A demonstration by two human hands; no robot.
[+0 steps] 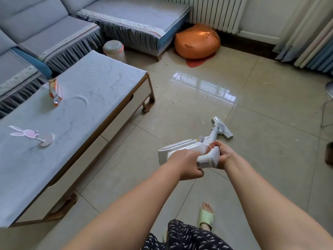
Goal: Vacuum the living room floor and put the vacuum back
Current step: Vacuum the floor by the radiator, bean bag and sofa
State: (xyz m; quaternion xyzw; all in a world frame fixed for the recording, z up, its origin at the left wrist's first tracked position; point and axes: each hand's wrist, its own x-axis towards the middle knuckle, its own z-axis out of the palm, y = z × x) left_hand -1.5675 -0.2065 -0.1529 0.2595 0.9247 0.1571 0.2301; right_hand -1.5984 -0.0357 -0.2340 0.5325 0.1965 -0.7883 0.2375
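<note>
- Now we grip the white vacuum (182, 148) at centre frame, left hand (185, 164) and right hand (224, 153) both wrapped round its handle.
- Its floor head (222, 127) rests on tiles (261, 150) near scattered crumbs (173, 101).

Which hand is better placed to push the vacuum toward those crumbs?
Probably the right hand: it grips the vacuum handle nearest the wand, in line with the crumbs ahead. The left hand holds the rear end.
</note>
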